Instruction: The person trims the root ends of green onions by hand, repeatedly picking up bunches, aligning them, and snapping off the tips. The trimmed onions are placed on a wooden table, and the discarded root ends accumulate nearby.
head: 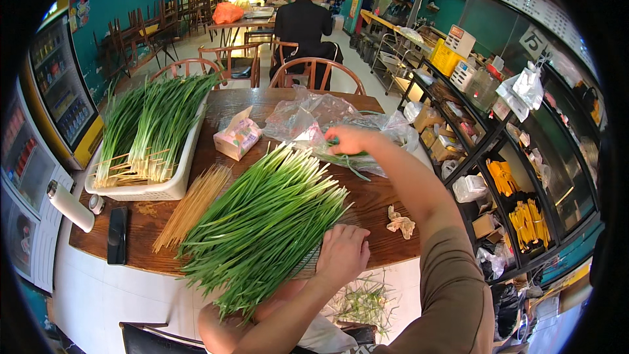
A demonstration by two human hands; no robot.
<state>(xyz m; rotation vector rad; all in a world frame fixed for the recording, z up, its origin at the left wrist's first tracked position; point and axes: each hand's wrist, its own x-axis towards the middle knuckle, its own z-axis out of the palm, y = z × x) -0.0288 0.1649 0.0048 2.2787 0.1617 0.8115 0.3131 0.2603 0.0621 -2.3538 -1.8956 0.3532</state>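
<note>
A large heap of garlic chives (265, 211) lies across the table, its pale ends pointing away and its green tips hanging over the near edge. My left hand (343, 250) rests palm down beside the heap's right side at the table edge; its palm is hidden. Over an opened clear plastic bag (304, 115), my right hand (350, 139) has its fingers curled around some green strands. Thin wooden skewers (195, 206) lie left of the heap. Farther left, a white plastic basket (182, 177) holds more chives (152, 123), with skewers across their pale ends.
The wooden table (228, 108) also bears a tissue pack (238, 136), a phone (117, 236), a white bottle (71, 206), its cap (96, 203) and a crumpled tissue (401, 222). Chairs stand beyond, near a seated person (303, 24). A black shelf rack (484, 147) stands right; trimmings (363, 300) litter the floor.
</note>
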